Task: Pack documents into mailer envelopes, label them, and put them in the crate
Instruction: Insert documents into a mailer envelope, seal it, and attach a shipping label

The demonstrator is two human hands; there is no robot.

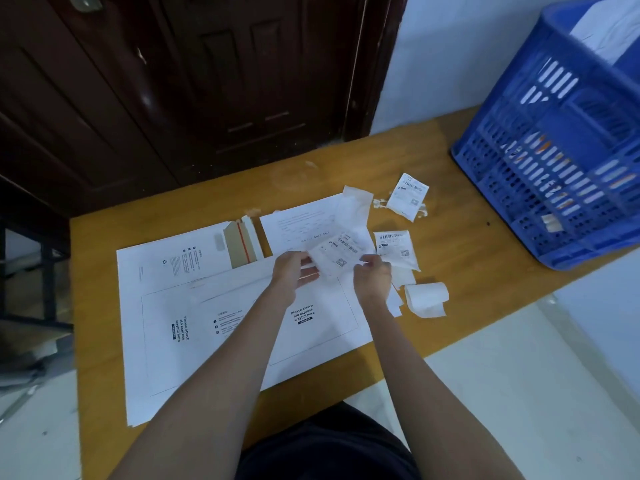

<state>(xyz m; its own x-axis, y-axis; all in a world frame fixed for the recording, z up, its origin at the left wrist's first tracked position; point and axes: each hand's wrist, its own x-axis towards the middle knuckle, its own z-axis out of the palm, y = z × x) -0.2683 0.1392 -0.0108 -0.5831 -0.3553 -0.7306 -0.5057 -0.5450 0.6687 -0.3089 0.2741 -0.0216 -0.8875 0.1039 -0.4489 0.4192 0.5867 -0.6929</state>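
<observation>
Both hands hold a white shipping label (337,255) with barcodes above the table. My left hand (292,271) grips its left edge and my right hand (372,275) pinches its right edge. Below them lies a white mailer envelope (311,317) printed "Please attach to express waybill here", on top of other white mailers (162,327). A printed document (299,221) lies behind the hands. The blue crate (561,161) stands at the right end of the table, with white mailers inside.
Two more labels (408,195) (394,245) lie on the wooden table (460,244), with a curled backing strip (427,299) and paper scraps around them. An open mailer flap (240,245) with a red strip lies left of the document. A dark wooden door (207,81) stands behind.
</observation>
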